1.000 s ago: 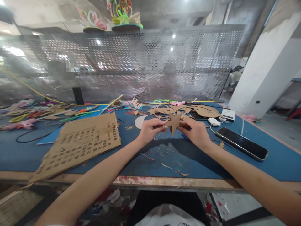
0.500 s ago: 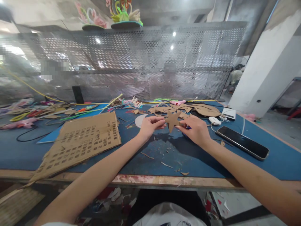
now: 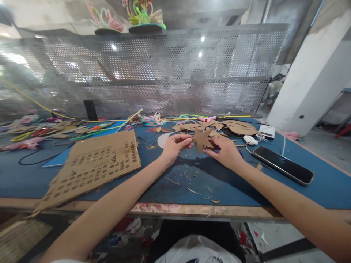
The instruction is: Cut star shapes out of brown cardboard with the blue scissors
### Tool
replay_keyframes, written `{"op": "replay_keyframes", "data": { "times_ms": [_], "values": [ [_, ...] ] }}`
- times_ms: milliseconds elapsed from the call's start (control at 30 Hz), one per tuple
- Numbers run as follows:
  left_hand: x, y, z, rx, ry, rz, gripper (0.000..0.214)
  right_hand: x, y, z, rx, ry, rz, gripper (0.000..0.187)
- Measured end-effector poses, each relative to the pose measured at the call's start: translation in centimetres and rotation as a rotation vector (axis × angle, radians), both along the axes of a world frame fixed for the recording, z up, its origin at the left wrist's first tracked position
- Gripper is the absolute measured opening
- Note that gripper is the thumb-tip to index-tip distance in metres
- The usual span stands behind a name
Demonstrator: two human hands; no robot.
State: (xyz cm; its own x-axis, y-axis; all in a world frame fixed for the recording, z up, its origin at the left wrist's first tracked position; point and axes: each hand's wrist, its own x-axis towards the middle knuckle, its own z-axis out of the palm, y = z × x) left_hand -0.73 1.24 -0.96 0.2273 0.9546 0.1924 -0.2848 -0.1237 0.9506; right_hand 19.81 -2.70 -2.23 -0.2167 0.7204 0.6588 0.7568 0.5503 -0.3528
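Observation:
A brown cardboard star [image 3: 202, 139] is held up above the blue tabletop, in front of me. My left hand [image 3: 174, 148] pinches its left point between thumb and fingers. On the other side, my right hand [image 3: 226, 152] grips the star's lower right edge, the thumb below and the fingers partly behind it. Just past my left hand lies a white paper shape [image 3: 163, 140], partly covered by the hand. Cardboard offcuts [image 3: 189, 127] are piled behind the star.
A printed cardboard sheet [image 3: 101, 160] lies at the left, overhanging the table's front edge. To the right are a phone [image 3: 283, 165], a white earphone case [image 3: 250, 140] and a cable. Pipe cleaners [image 3: 153, 118] lie along the back, before a perforated metal screen [image 3: 170, 73].
My right hand has shifted its hold on the star, its fingers now reaching further behind the edge. The dark blue bit seen at its fingertips is out of sight. My left hand stays put.

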Motion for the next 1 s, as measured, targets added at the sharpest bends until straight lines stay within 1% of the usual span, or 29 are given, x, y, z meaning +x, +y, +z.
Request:
{"op": "replay_keyframes", "data": {
  "times_ms": [67,133,267,367,433,467,500,567,667,733,800,867,900,933,967,1000],
  "values": [
    [-0.1,0.2,-0.2,0.011,0.026,0.012,0.04,-0.2,-0.2,0.0,-0.105,0.111,0.054,0.028],
    [-0.2,0.4,-0.3,0.017,0.072,0.015,0.04,-0.3,-0.2,0.0,-0.177,0.172,0.085,0.028],
    [-0.2,0.6,-0.5,0.025,0.126,0.031,0.041,-0.4,0.0,0.0,-0.27,0.244,0.066,0.026],
    [-0.7,1.2,-0.4,0.003,0.055,0.139,0.038,-0.2,0.5,-0.1,-0.357,0.448,0.036,0.025],
    [-1.4,1.9,-0.3,-0.068,0.019,0.213,0.033,0.2,1.0,0.0,-0.382,0.602,0.003,0.027],
    [-1.8,2.2,-0.2,-0.117,0.034,0.226,0.03,0.6,1.4,0.0,-0.38,0.667,-0.009,0.028],
    [-2.2,2.6,-0.2,-0.166,0.074,0.216,0.028,1.0,1.8,-0.1,-0.37,0.721,-0.017,0.03],
    [-2.9,3.3,-0.2,-0.242,0.183,0.152,0.025,1.7,2.6,-0.3,-0.346,0.803,-0.02,0.033],
    [-3.3,3.8,-0.4,-0.276,0.28,0.07,0.026,2.5,3.6,-0.8,-0.324,0.854,-0.018,0.036],
    [-3.2,3.8,-0.6,-0.253,0.338,0.037,0.029,2.7,3.9,-1.0,-0.314,0.84,-0.023,0.036],
    [-3.0,3.8,-0.8,-0.203,0.428,0.001,0.031,2.8,3.7,-0.5,-0.301,0.787,-0.048,0.036],
    [-2.9,3.7,-0.9,-0.148,0.542,-0.054,0.031,3.1,2.8,0.8,-0.292,0.624,-0.042,0.035],
    [-2.9,3.7,-0.9,-0.123,0.599,-0.091,0.03,3.4,2.2,1.7,-0.309,0.501,-0.006,0.033],
    [-2.9,3.8,-0.9,-0.098,0.655,-0.135,0.03,3.7,1.5,2.7,-0.35,0.341,0.08,0.032],
    [-3.0,3.8,-0.8,-0.074,0.702,-0.179,0.03,4.1,0.9,3.7,-0.457,0.202,0.209,0.031],
    [-3.1,3.9,-0.8,-0.053,0.735,-0.216,0.03,4.4,0.3,4.5,-0.613,0.106,0.349,0.031]
  ]
}}
